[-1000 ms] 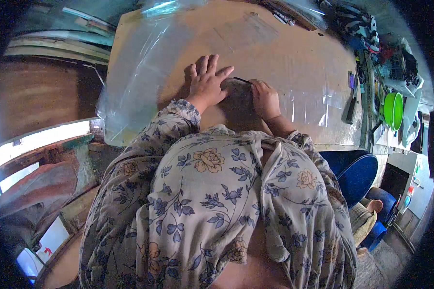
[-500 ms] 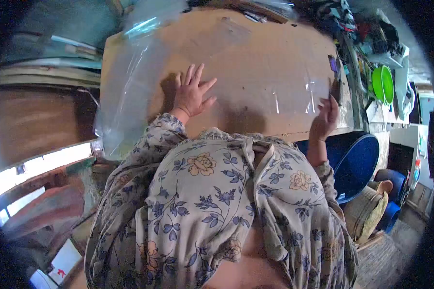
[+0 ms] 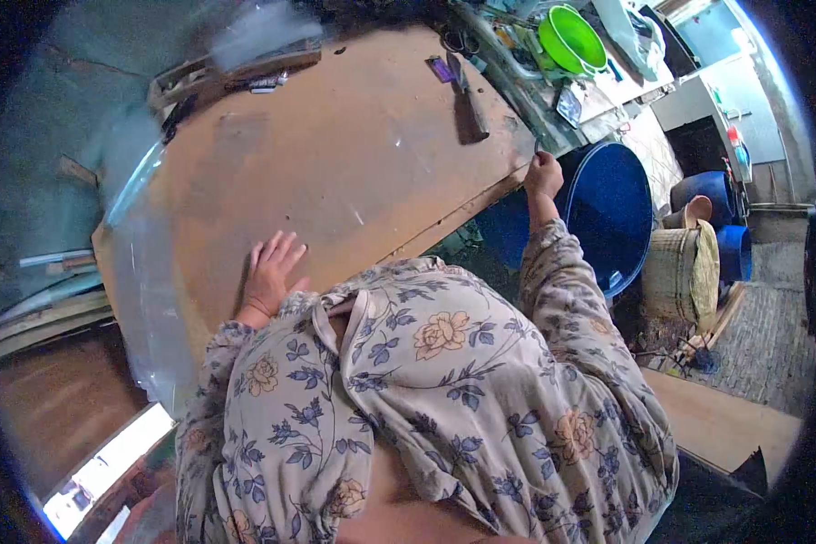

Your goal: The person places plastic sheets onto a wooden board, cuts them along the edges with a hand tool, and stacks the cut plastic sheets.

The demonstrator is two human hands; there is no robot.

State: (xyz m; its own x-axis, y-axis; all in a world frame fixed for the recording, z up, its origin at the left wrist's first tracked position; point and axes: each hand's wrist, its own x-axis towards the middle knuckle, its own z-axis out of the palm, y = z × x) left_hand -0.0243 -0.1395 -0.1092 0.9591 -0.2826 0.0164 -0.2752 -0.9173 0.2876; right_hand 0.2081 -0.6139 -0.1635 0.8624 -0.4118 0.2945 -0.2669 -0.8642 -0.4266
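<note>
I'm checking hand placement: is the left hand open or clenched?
Open: the left hand is palm down over the brown board, fingers extended.

Two hands [image 3: 275,274], seemingly one basin [image 3: 569,38].

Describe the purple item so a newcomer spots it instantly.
Start at the big tan tabletop and look toward its far right side, beyond the right hand. A dark knife-like tool lies there. The small purple item is left of its far end, distinguished by colour.
</note>
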